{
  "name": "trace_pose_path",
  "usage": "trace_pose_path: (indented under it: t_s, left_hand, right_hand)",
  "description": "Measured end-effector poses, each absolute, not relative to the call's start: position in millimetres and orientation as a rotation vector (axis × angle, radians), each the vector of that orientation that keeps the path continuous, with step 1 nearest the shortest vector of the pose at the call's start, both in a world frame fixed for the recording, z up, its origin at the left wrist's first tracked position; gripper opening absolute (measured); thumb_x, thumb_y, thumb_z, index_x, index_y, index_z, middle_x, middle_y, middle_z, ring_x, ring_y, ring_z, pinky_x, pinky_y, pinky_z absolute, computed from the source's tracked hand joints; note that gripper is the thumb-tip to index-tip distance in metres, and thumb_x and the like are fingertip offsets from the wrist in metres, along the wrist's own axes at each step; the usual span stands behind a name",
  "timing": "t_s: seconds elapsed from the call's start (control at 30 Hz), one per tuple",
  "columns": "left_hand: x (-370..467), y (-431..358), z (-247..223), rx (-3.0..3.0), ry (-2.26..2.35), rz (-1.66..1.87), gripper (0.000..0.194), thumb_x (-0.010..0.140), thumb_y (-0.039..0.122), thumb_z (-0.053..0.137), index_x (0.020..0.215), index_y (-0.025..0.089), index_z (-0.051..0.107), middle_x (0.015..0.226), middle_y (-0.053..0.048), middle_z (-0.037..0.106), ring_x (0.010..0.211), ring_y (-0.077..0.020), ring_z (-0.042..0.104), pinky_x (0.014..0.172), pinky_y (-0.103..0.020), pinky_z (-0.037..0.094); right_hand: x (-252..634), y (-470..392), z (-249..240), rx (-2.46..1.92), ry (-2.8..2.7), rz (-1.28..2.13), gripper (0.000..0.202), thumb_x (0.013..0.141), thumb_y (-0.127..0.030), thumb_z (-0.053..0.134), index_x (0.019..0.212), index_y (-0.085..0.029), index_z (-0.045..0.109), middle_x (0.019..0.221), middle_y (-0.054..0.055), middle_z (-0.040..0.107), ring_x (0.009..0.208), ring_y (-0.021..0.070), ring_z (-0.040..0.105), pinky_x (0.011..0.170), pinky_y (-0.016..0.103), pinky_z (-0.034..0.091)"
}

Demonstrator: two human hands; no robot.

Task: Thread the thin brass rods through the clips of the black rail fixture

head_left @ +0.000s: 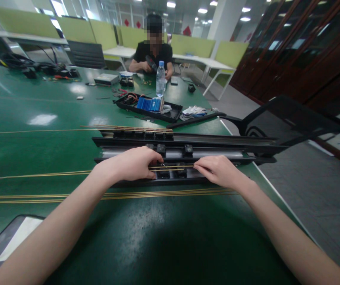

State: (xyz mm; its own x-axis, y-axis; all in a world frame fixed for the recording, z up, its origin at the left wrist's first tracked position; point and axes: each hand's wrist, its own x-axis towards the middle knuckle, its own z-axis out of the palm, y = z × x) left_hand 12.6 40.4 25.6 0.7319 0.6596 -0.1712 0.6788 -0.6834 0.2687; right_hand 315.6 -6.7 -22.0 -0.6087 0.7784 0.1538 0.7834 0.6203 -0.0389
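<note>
Two thin brass rods (174,168) run across small black blocks (181,170) in the nearest black channel (184,182). My right hand (217,170) pinches the tip of one rod between thumb and fingers. My left hand (134,164) is curled over the same channel, and the rods pass between its thumb and forefinger beside a black block. Its palm side is hidden. Behind lie more black channels (217,148), the middle one with several blocks. Several rods lie across the blocks of the farthest channel.
More long brass rods (170,194) lie in front of the channels. Beyond stand a black tray (170,114) with a blue item, a water bottle (160,81) and gloves (193,112). A person (152,55) holds a tool across the table. A chair (300,122) is at right.
</note>
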Motion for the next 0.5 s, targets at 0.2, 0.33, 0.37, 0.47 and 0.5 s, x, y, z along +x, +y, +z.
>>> trace_pose_path:
  t_s: [0.2,0.33,0.37,0.47,0.5]
  left_hand:
    - [11.1,40.5,26.0,2.616,1.038,-0.084,0.051,0.075,0.044,0.067,0.123,0.028,0.063,0.112,-0.004,0.071,0.094,-0.0209,0.065,0.077,-0.027,0.048]
    - [10.6,39.8,27.3,2.615,1.04,-0.08,0.052,0.074,0.043,0.068,0.124,0.028,0.062,0.114,-0.005,0.07,0.096,-0.0216,0.065,0.077,-0.027,0.049]
    - [10.4,39.6,27.8,2.614,1.044,-0.077,0.052,0.074,0.043,0.068,0.124,0.028,0.062,0.115,-0.005,0.07,0.097,-0.0217,0.065,0.077,-0.027,0.049]
    - [9.7,39.2,29.2,2.616,1.044,-0.076,0.051,0.074,0.042,0.068,0.123,0.028,0.063,0.113,-0.005,0.07,0.096,-0.0214,0.065,0.077,-0.027,0.049]
    - [9.4,39.2,29.6,2.615,1.042,-0.079,0.05,0.075,0.042,0.068,0.123,0.028,0.063,0.112,-0.005,0.071,0.096,-0.0212,0.065,0.077,-0.027,0.049]
  right_hand:
    - [319.1,-3.8,-20.6,-1.332,-2.673,-0.064,0.026,0.096,-0.027,0.045,0.091,-0.019,0.069,0.089,0.004,0.073,0.079,0.0177,0.066,0.068,0.028,0.04]
    - [318.9,-4.6,-18.1,-1.342,-2.63,-0.017,0.023,0.093,-0.026,0.048,0.088,-0.02,0.07,0.086,0.003,0.073,0.076,0.0166,0.065,0.065,0.027,0.039]
    - [318.7,-5.0,-17.6,-1.345,-2.618,-0.007,0.022,0.093,-0.027,0.049,0.088,-0.021,0.07,0.085,0.003,0.073,0.074,0.0163,0.065,0.064,0.027,0.038]
    - [315.7,-6.4,-17.0,-1.367,-2.57,0.014,0.023,0.094,-0.032,0.05,0.094,-0.021,0.07,0.086,0.003,0.073,0.074,0.0162,0.065,0.063,0.027,0.039]
    - [313.3,-6.9,-17.0,-1.375,-2.55,0.023,0.025,0.095,-0.035,0.049,0.098,-0.021,0.069,0.088,0.003,0.073,0.075,0.0164,0.065,0.065,0.027,0.039]
